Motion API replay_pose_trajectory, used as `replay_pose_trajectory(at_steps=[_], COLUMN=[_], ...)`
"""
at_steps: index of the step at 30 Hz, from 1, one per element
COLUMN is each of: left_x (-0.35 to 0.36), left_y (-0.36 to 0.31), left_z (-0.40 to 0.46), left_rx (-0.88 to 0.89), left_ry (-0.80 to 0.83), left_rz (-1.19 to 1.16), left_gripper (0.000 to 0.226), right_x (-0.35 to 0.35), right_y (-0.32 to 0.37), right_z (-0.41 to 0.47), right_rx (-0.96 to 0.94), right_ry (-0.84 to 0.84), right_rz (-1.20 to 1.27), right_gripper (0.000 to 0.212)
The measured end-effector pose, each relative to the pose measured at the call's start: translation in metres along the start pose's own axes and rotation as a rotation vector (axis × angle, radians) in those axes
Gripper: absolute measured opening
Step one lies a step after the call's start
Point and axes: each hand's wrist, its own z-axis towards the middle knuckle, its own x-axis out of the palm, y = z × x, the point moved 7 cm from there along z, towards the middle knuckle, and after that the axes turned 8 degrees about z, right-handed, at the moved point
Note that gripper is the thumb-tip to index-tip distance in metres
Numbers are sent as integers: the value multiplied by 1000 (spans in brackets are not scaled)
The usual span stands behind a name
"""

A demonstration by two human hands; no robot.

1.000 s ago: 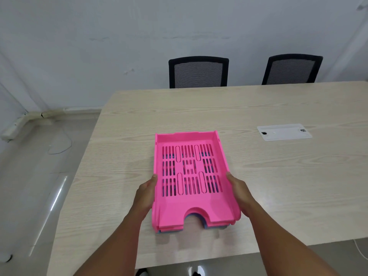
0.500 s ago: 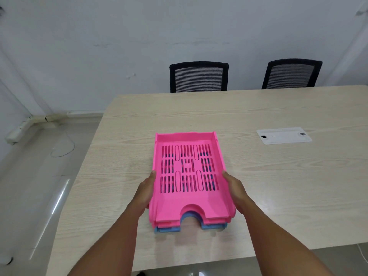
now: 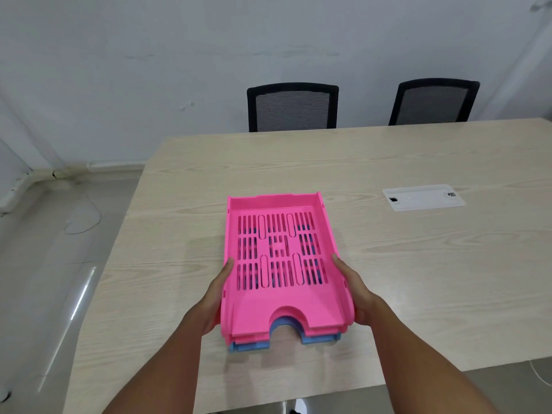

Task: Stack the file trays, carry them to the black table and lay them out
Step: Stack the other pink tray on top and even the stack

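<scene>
The stack of file trays (image 3: pixel 280 264) is sitting near the front left part of the light wooden table (image 3: pixel 418 279), a pink tray (image 3: pixel 268 312) on top and a blue tray (image 3: pixel 248 347) peeking out at the bottom front edge; at least 1 more pink rim is showing between them, though the exact count is hard to tell. The left hand (image 3: pixel 213 297) is pressing flat against the left side wall and the right hand (image 3: pixel 354 289) against the right side wall, so both hands are clamping the stack between them, thumbs lying along the upper rims.

The step in hand is, by my judgement, the lift for carrying. To do it well, the fingers should be hooking under the blue tray rather than only squeezing the pink walls, since a side squeeze could be lifting the top tray out and leaving the lower ones behind. Keeping the stack level and both hands at matching positions should be stopping the trays from sliding forward.

Compared with 1 second ago, the blue tray is showing far more at the front, and the stack's near end appears to be tilting or rising slightly. The hands are gripping at about the same points on the walls. The 2 black mesh chairs (image 3: pixel 292 107) and the white cable hatch (image 3: pixel 422 197) are sitting lower in view, so the head seems to be tipping upward.
</scene>
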Motion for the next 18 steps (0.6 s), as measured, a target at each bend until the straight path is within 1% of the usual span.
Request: replay_pose_trajectory(at_steps=[2,4,7,10,11,14,15,18], left_x=[-1,-5,-8,-14,-16,-23,-24,-21], left_y=[2,4,0,-5,-8,-10,-10,-11], left_z=[2,8,16,23,25,33,34,31], left_rx=[-7,-16,-4,4,8,25,38,56], left_ry=[25,25,26,2,-13,-59,-68,-92], left_rz=[-4,-7,-9,29,37,52,51,56], left_gripper=[66,67,65,62,63,84,87,84], right_x=[-1,-3,-8,-6,-4,1,2,2], right_y=[-3,-3,2,8,10,16,17,17], right_z=[2,6,14,21,23,27,27,30], right_rx=[14,19,-24,-26,-24,-25,-24,-29], right_ry=[24,29,41,56,67,82,78,75], right_rz=[34,13,-33,-14,-13,6,17,47], right_gripper=[78,81,79,77,76,76,76,76])
